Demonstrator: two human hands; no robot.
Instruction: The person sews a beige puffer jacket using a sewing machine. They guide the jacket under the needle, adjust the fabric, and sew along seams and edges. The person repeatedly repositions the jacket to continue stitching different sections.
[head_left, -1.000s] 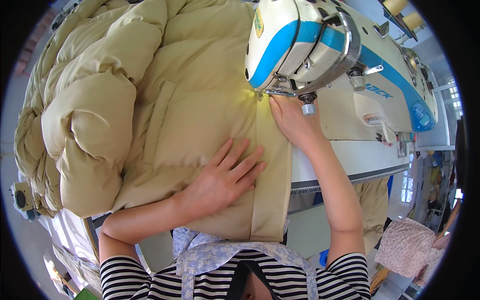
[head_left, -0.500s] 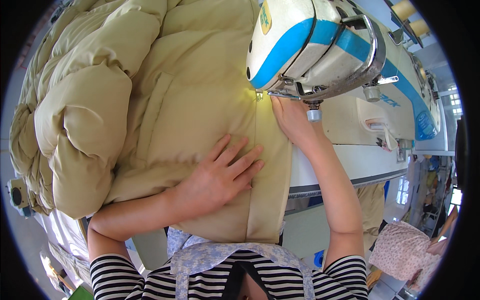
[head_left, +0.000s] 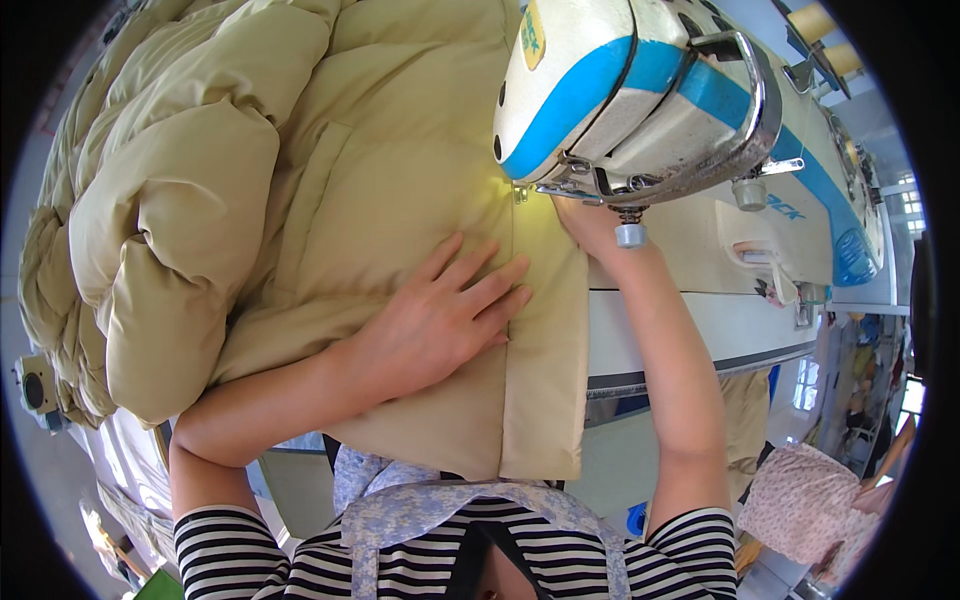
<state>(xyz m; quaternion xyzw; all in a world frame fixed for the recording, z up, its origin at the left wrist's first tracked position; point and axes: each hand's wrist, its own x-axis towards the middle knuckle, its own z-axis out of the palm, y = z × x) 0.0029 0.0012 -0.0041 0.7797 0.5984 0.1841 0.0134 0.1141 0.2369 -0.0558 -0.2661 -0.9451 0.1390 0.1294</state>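
A beige padded jacket [head_left: 400, 170] lies spread under the head of a white and blue sewing machine [head_left: 600, 90]. My left hand [head_left: 440, 310] rests flat on the jacket, fingers apart, just left of the long seam along its front edge strip [head_left: 545, 400]. Behind the machine head, my right hand [head_left: 590, 225] reaches to the strip's right edge beside the presser foot [head_left: 520, 193]. The right fingers are hidden by the machine. A yellow light shines on the cloth at the needle.
Puffy jacket folds [head_left: 170, 230] pile up at the left. The white table's front edge [head_left: 700, 365] carries a ruler strip. Thread cones [head_left: 825, 35] stand at the upper right. Another person in pink patterned clothing [head_left: 800, 500] is at the lower right.
The jacket has moved away from me, toward the machine, its near hem now farther up. My left hand has slid slightly forward with it, and my right hand reaches a little farther behind the machine head.
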